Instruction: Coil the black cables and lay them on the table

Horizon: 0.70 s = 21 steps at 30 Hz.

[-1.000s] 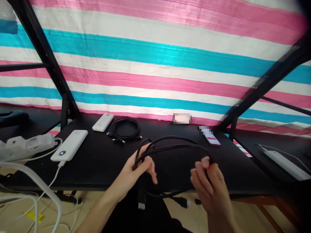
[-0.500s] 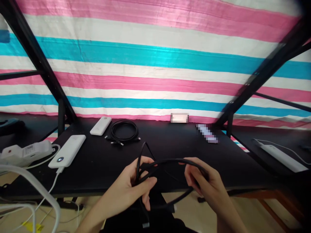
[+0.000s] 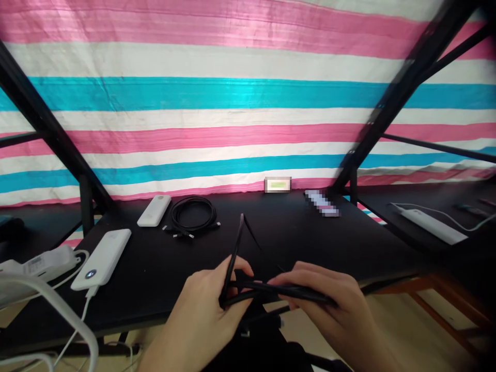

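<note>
A bundle of black cable point(image 3: 271, 289) stretches between my two hands over the table's front edge. My left hand point(image 3: 217, 294) is closed around its left end, where a thin black strand stands up in a sharp bend above the fingers. On the right side, my right hand point(image 3: 325, 294) pinches the cable between thumb and fingers, palm downward. Cable ends with plugs hang below the hands, partly hidden by them. A coiled black cable point(image 3: 194, 226) with several plugs lies farther back on the black table point(image 3: 271, 227).
Two white power banks point(image 3: 103, 258) point(image 3: 154, 211) lie at the left, the nearer one with a white cable plugged in. A white power strip point(image 3: 50, 263) sits beside them. Blurred small items are at the back right. Black frame posts slope up on both sides before a striped sheet.
My hands have come closer together, and the cable loop between them is now a flatter bundle. My right hand has turned palm downward. The camera view has shifted slightly.
</note>
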Available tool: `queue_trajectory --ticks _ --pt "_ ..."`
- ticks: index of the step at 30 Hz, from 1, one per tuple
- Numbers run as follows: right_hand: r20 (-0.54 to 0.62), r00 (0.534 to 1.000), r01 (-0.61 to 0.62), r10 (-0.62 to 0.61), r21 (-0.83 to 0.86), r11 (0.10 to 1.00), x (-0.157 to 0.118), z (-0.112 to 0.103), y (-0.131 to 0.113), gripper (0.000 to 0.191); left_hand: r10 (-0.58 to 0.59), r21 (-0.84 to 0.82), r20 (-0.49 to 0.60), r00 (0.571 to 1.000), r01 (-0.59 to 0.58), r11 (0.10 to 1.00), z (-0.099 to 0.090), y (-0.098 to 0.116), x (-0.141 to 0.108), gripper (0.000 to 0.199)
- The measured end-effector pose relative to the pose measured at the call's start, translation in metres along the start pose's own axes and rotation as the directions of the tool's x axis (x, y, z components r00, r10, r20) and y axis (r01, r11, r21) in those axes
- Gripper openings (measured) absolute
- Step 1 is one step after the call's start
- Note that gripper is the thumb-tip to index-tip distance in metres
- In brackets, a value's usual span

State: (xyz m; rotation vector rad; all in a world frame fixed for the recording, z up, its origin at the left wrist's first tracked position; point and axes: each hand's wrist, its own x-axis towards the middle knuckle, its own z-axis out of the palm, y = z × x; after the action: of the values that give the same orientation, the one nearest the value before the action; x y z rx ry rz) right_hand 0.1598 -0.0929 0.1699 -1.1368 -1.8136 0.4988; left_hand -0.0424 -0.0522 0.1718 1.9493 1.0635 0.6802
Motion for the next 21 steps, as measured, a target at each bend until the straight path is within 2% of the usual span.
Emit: queue_trajectory --ticks 3,6,10,12,15,18,21 --pt "-0.078 0.997 0.025 -0.029 -0.046 0.999 0.001 0.004 -0.002 0.020 0.045 0.085 0.125 0.991 -0.056 0.995 -0.002 0.003 0.000 0.011" --pt "-0.099 0.994 0.036 -0.049 -0.125 0.992 0.003 0.009 -0.005 0.032 0.089 0.086 0.219 0.972 -0.110 0.990 -0.001 0.011 0.001 0.015" --pt "-0.087 0.996 -0.017 0.005 -0.135 0.991 0.004 0.015 -0.004 0.051 0.168 0.078 0.184 0.968 -0.185 0.980 -0.001 0.016 0.002 0.024" --pt "-0.046 0.999 -0.015 0.009 -0.123 0.992 0.005 0.018 -0.003 0.060 0.189 0.085 0.184 0.965 -0.207 0.975 -0.003 0.014 0.001 0.029" --pt "0.014 0.998 0.057 -0.056 -0.221 0.974 0.009 0.023 -0.001 0.053 0.194 0.135 0.184 0.964 -0.220 0.966 -0.008 0.009 -0.002 0.036" --pt "-0.027 0.986 0.145 -0.165 -0.359 0.922 0.014 0.028 -0.001 0.039 0.232 0.244 0.164 0.959 -0.267 0.932 -0.013 0.003 -0.007 0.038" --pt "-0.047 0.967 0.208 -0.249 -0.413 0.887 0.018 0.029 -0.001 0.024 0.273 0.333 0.157 0.949 -0.311 0.890 -0.018 -0.002 -0.012 0.028"
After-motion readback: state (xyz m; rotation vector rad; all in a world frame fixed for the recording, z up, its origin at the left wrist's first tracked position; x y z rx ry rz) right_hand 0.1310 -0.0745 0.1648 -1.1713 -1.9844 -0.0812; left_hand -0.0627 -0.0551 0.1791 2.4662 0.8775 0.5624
